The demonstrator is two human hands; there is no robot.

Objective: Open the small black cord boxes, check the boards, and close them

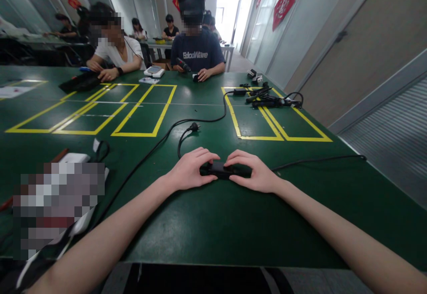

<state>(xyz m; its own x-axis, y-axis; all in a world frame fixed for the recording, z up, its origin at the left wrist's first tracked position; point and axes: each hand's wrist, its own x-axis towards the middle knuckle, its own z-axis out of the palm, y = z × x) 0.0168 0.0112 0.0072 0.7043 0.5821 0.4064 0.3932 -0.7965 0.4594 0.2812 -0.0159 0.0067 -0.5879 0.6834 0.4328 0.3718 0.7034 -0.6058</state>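
A black elongated block (219, 169) lies on the green table, with a cable running off to the right from it. My left hand (193, 169) grips its left end between thumb and fingers. Its right end is held the same way by my right hand (251, 171). The palms hide parts of both ends. Just beyond my left hand, a black plug (194, 127) on a short curved cord rests on the tabletop.
Yellow tape rectangles mark the green table (207, 236). A long black cable (173, 127) crosses it to a small black box (239, 91). Bundled black gear (270, 100) lies at the back right. A blurred item (63, 205) is at left. Two people sit opposite.
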